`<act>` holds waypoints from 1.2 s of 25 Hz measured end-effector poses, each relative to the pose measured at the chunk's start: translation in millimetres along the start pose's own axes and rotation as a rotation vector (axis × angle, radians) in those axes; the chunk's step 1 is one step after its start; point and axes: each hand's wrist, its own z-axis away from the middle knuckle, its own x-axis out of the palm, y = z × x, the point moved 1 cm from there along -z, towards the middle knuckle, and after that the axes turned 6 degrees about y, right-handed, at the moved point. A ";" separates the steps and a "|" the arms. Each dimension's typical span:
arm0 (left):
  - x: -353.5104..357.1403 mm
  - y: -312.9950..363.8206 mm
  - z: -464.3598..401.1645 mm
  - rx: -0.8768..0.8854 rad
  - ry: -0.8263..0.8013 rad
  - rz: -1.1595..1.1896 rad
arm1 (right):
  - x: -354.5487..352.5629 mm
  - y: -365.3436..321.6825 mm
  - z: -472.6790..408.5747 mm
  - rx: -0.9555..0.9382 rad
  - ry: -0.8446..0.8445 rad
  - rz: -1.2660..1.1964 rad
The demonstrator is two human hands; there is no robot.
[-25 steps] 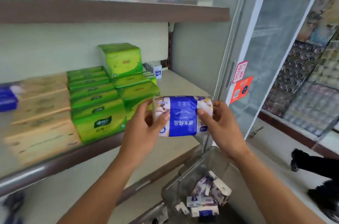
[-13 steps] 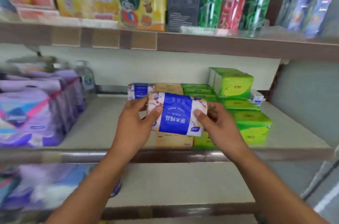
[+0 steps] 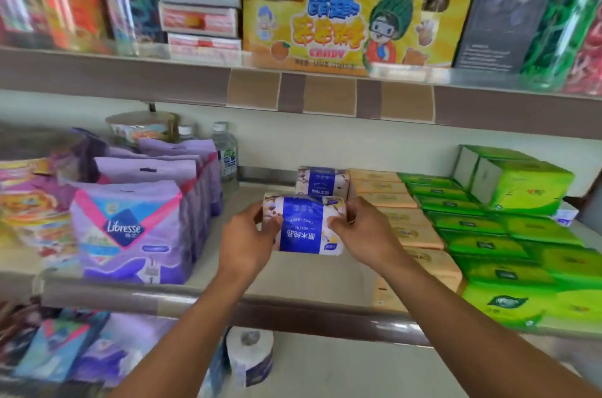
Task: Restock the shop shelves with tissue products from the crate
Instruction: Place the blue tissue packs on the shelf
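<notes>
Head view looks down at the middle shelf [image 3: 293, 283], and every place below is given relative to it. Both hands hold one blue pack [image 3: 303, 224] of tissues just above the shelf's bare middle strip. The left hand [image 3: 249, 239] grips the pack's left end, thumb on the front face and fingers curled behind; the right hand [image 3: 365, 234] grips the right end the same way, thumb pressed on the wrapper. Holding it by both ends keeps the soft pack level and square to the row, which suits sliding it in flat. Its print reads upside down from here, so the label likely faces out toward shoppers.

Toward the shelf's back, just behind the held pack, sits a matching blue pack [image 3: 321, 182]; the gap in front of it looks like the intended slot. On the shelf's right half lie tan packs [image 3: 400, 221] in a row, then green packs [image 3: 488, 234] beyond them. On its left half stand purple bags [image 3: 130, 228]. Whether the held pack already touches the shelf I cannot tell; its underside is hidden. The crate is out of view.
</notes>
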 end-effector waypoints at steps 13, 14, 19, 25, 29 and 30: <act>112.4 -29.3 -116.1 -0.092 -0.150 -0.027 | 17.1 14.9 -143.4 -0.057 -0.058 0.623; 118.6 -31.7 -119.6 -0.100 -0.157 -0.040 | 19.4 18.2 -149.4 -0.069 -0.052 0.671; 130.7 -37.5 -120.0 -0.149 -0.201 0.002 | 37.6 31.3 -162.1 -0.131 -0.061 0.931; 138.7 -40.9 -117.9 -0.151 -0.336 0.128 | 39.6 32.8 -163.8 -0.168 -0.044 0.994; 133.2 -40.0 -112.8 -0.203 -0.375 0.198 | 35.5 28.6 -159.8 -0.187 -0.052 0.935; 128.1 -36.6 -109.5 -0.208 -0.367 0.177 | 33.2 26.0 -157.3 -0.187 -0.052 0.905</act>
